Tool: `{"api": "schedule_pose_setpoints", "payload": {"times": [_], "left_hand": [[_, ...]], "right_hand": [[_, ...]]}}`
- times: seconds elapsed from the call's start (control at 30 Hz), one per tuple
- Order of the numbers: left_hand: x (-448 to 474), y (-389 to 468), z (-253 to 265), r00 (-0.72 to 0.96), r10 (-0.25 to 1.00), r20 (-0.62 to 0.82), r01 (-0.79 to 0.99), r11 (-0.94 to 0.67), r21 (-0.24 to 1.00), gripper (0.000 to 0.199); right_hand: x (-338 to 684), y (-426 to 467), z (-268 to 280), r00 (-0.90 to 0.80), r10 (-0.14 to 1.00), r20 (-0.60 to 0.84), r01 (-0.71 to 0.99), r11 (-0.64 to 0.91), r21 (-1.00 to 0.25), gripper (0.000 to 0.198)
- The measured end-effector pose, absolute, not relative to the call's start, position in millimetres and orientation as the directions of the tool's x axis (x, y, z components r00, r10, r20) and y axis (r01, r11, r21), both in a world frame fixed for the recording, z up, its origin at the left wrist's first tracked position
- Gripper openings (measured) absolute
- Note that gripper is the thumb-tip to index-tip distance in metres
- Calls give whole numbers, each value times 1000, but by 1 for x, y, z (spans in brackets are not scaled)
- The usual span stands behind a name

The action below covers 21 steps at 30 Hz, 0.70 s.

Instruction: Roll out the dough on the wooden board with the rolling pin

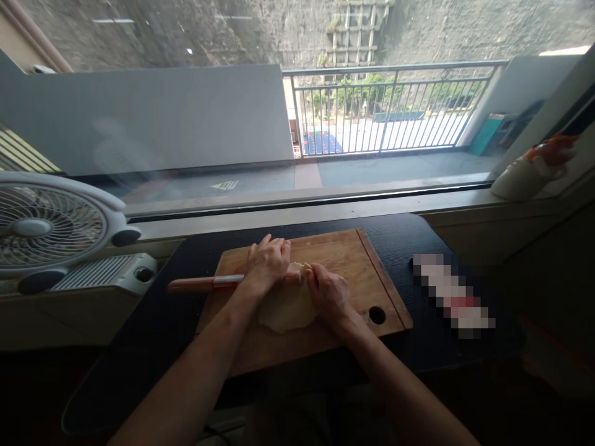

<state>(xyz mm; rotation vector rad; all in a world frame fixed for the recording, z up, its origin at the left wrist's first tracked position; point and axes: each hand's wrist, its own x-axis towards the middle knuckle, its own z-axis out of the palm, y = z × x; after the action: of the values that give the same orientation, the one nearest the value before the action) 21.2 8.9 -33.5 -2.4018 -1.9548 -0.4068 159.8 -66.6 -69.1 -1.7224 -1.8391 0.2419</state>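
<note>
A: Nearest to us, the dough [286, 314] is lying around the middle of the wooden board [356, 272], a thin, pale, smooth sheet with a wavy rim.

B: And the hands?

A: The right hand [329, 292] is pinching it! Fingers are bending in, thumb is closing, and they're gripping the dough's far right edge.

B: The left hand [269, 259]?

A: Just farther off, palm down, it's lying across the rolling pin [190, 285], fingers loosely bent. Its underside is hiding, so I can't tell whether it's clasping.

B: That pin's looking long, round and smooth, with a red and pale band. Its left end is jutting past the board's left edge.

A: The board is showing its grain, with a round hole at the near right corner and a groove running along the right edge.

B: Beneath it, the black tabletop [149, 347] is curving at its corners. Something pixelated [453, 297] is sitting toward its right edge.

A: Past the tabletop's left edge, a pale plastic fan [32, 228] is standing.

B: Farther out, beyond the glass, a metal railing [385, 118] is fronting a rough grey wall [209, 37].
</note>
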Motion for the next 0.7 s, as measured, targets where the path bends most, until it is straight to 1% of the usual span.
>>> {"api": "schedule_pose_setpoints", "payload": {"times": [0.1,0.17,0.23,0.3,0.37,0.43,0.5,0.57,0.63,0.7], "left_hand": [[7,-43,-48,277,924,264,941,-317,122,41],[-4,-84,-60,310,890,336,929,-359,92,41],[-10,-107,-66,322,870,373,923,-377,83,45],[-8,-101,-64,312,872,377,927,-366,80,45],[1,-69,-55,267,894,360,942,-320,97,42],[13,-27,-43,177,927,330,957,-240,161,41],[24,3,-32,129,938,322,962,-197,189,41],[30,11,-28,122,933,340,960,-198,198,42],[29,-3,-33,136,914,383,950,-229,211,40],[22,-29,-42,171,880,444,927,-296,231,36]], "right_hand": [[161,-66,-70,19,955,296,842,145,-520,29],[162,-65,-72,5,955,296,838,158,-523,29],[162,-65,-72,-12,955,297,835,172,-522,30],[160,-65,-72,-10,956,293,838,168,-519,31],[158,-66,-70,7,960,280,844,145,-517,32],[158,-67,-65,29,967,255,849,110,-516,32],[163,-67,-57,45,978,202,851,69,-521,34],[171,-67,-50,26,993,117,844,41,-535,35],[177,-68,-46,-29,999,45,828,50,-559,36],[175,-70,-47,-49,997,53,816,71,-573,34]]}}
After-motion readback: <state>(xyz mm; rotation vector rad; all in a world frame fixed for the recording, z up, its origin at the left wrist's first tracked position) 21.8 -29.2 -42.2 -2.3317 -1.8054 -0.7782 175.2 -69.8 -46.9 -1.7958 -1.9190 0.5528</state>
